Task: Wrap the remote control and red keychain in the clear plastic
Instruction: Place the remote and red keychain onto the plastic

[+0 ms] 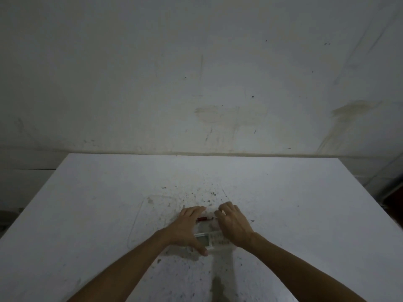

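A white remote control [214, 241] with a small screen lies across the white table [283, 203], between my two hands. Just beyond it lies the red keychain [202, 219]. The clear plastic [150, 214] lies flat on the table; its faint outline runs out to the left of my hands and passes under them. My left hand [187, 227] is spread flat, fingers by the keychain and thumb at the remote's near edge. My right hand [234, 223] covers the remote's right end, its fingers curled and pinching what looks like a plastic edge beside the keychain.
The tabletop is speckled with dark crumbs and stains around my hands. A stained wall [218, 83] rises right behind the table's far edge. The table's left edge slants away at the left, and dark objects [392, 192] stand past the right corner.
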